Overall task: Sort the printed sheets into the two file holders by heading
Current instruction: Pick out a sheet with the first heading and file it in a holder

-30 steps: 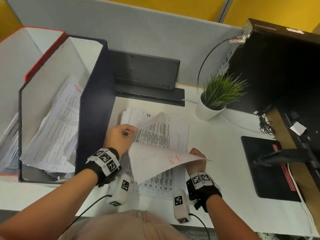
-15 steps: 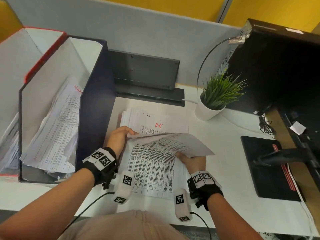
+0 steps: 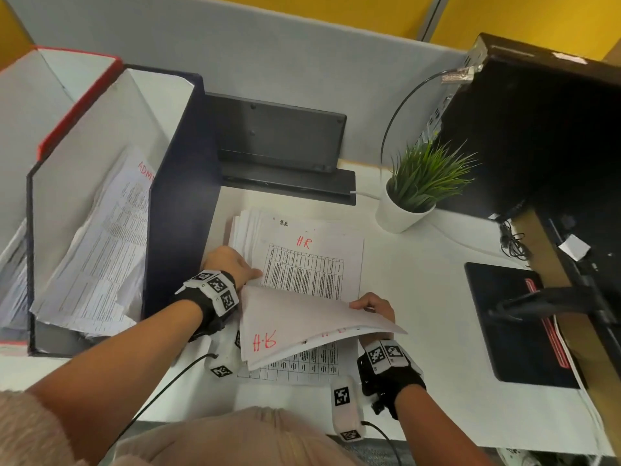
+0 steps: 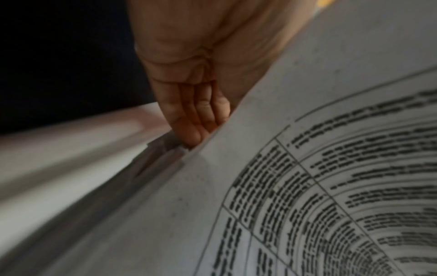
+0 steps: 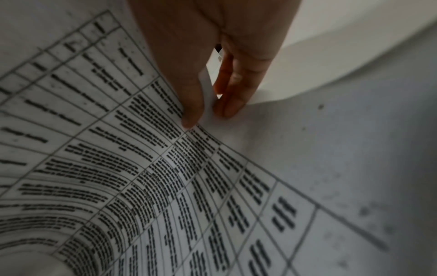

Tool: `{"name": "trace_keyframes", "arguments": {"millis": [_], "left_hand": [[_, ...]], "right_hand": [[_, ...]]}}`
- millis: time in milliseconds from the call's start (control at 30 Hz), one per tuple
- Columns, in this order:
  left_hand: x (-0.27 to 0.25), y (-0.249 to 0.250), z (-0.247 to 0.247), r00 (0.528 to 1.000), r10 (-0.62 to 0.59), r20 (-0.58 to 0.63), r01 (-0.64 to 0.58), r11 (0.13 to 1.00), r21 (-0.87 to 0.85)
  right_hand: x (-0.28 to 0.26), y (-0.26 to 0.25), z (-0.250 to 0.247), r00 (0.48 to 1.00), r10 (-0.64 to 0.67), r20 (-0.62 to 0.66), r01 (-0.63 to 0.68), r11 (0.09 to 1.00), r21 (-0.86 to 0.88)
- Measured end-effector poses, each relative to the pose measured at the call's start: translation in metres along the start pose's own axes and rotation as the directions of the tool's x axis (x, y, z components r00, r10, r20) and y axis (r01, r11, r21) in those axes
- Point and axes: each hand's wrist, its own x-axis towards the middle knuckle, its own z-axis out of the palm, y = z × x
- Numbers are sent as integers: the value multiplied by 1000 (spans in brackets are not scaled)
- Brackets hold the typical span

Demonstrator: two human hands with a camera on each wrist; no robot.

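A stack of printed sheets [image 3: 312, 264] lies on the white desk [image 3: 420, 297]; its top sheet bears a red "H.R" heading. My right hand [image 3: 371, 306] pinches a few lifted sheets [image 3: 302, 324] turned back toward me, a red "H.R" showing upside down. In the right wrist view the thumb and fingers [image 5: 231, 97] clamp this paper [image 5: 118, 168]. My left hand [image 3: 232, 265] holds the stack's left edge, thumb on top, fingers [image 4: 196, 115] at the edge. The dark blue file holder [image 3: 181, 196] stands left with "ADMIN" sheets [image 3: 100, 247] inside. Beyond it is a red-edged holder [image 3: 77, 92].
A potted plant [image 3: 416, 186] stands right of the stack. A black flat device [image 3: 279, 139] leans on the grey partition behind. A black computer case [image 3: 537, 129], cables and a black mat [image 3: 514, 324] fill the right side.
My right hand has flipped the lifted sheets back toward me, which bares the "H.R" sheet on the stack. My left hand has slid down to the stack's left edge.
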Motion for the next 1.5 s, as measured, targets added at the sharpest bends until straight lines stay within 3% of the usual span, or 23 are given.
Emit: {"name": "trace_keyframes", "arguments": {"millis": [167,233,300,367,433,533,600,667,733,800,900,1067,1233,1367,1500], "left_hand": [[-1,-4,1,995,88,-43,-87,996,32],[-5,-7,3,982,155,-112,-159,987,-30],[-13,-9,5,962,176,-210,-219,954,-205],[-20,-9,6,958,184,-218,-262,874,-410],[-25,-5,6,973,162,-167,-230,780,-582],[-30,-1,3,995,95,-25,-81,650,-755],[-35,1,0,989,132,72,-23,604,-796],[-38,3,-2,973,192,126,-7,572,-820],[-40,4,-5,961,208,179,44,528,-848],[-40,3,-6,951,196,239,108,513,-852],[-33,1,-6,963,107,248,142,580,-802],[-6,-10,0,993,-95,65,115,817,-565],[4,-14,3,996,-76,44,84,969,-232],[3,-4,4,999,-36,25,38,997,-62],[2,0,6,999,16,36,-16,1000,17]], "right_hand": [[1,-4,-3,998,57,-11,-55,989,139],[5,-1,-3,997,69,-17,-70,996,-48],[8,1,-2,995,74,-70,-91,948,-304],[8,0,-1,994,59,-96,-94,903,-419],[10,-1,2,998,-6,-66,-21,914,-406],[10,-2,3,990,-89,-111,56,960,-273],[9,-5,3,987,-114,-114,92,979,-182],[10,-7,3,997,-56,-55,57,998,8],[10,-12,2,1000,-18,15,18,999,-41],[10,-9,-1,1000,-5,0,5,992,-126],[3,-6,-4,999,-51,8,52,992,-118],[1,-2,-5,1000,24,1,-24,999,-33],[1,-1,-5,998,63,-10,-63,998,-4],[5,2,-9,965,261,20,-261,965,-21],[5,10,-10,988,141,-65,-140,990,17]]}}
